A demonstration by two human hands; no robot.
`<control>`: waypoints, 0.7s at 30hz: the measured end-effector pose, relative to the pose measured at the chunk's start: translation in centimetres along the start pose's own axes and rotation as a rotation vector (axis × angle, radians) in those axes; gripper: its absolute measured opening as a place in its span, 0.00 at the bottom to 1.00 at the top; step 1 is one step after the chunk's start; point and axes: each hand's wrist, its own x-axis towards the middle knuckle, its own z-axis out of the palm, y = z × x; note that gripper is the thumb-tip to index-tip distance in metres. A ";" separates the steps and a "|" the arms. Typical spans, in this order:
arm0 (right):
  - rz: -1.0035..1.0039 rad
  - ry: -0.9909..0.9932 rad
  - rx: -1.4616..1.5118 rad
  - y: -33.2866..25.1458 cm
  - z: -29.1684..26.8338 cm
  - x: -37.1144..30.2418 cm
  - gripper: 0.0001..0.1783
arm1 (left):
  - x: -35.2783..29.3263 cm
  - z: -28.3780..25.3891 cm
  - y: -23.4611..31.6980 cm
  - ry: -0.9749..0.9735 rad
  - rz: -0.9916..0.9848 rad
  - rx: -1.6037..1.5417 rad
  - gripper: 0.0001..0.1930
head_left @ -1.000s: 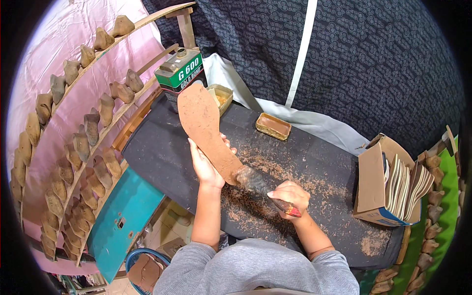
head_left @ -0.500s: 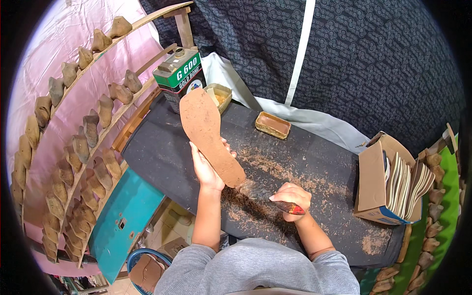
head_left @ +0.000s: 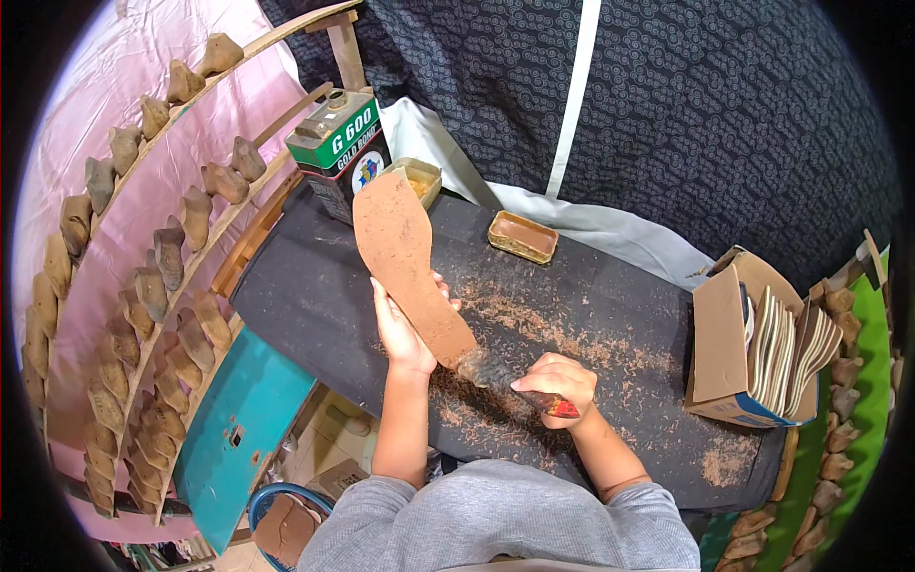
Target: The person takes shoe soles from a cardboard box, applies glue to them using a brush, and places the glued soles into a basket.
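Note:
A brown shoe sole [head_left: 408, 257] is held up at a slant over the table, its wide end pointing away from me. My left hand [head_left: 404, 336] grips it near its narrow middle, thumb along the left edge and fingertips showing at the right edge. In my right hand [head_left: 560, 383] is a paintbrush [head_left: 496, 371] with dark bristles and a red handle end. The bristle tips meet the sole's near, narrow end. Some specks lie on the sole's upper face.
Brown shavings [head_left: 543, 324] litter the black-covered table [head_left: 295, 262]. A green and black can [head_left: 340, 153], a tray [head_left: 419, 181] and a small brown-filled container [head_left: 523, 237] stand at the back. A cardboard box [head_left: 720, 348] of insoles is at right. Racks of wooden shoe lasts [head_left: 170, 253] flank the table.
My right hand and the brush have shifted slightly left, along the sole's near end. The sole stays in my left hand, nearly unmoved. The whole view has shifted a little.

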 end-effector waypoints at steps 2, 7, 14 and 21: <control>0.008 -0.003 0.015 0.1 -0.2 -0.1 0.17 | 0.0 -0.1 0.0 -0.001 0.002 0.002 0.28; 0.054 0.108 -0.080 0.9 -1.1 -0.4 0.21 | 0.1 -0.3 -0.1 0.019 -0.001 0.004 0.28; 0.394 0.330 -0.349 5.9 -2.8 0.8 0.20 | -0.4 -1.1 -0.3 0.037 -0.001 0.004 0.28; 0.513 0.361 -0.415 15.2 -2.9 0.9 0.21 | -1.1 -1.3 -1.0 0.117 -0.071 0.041 0.29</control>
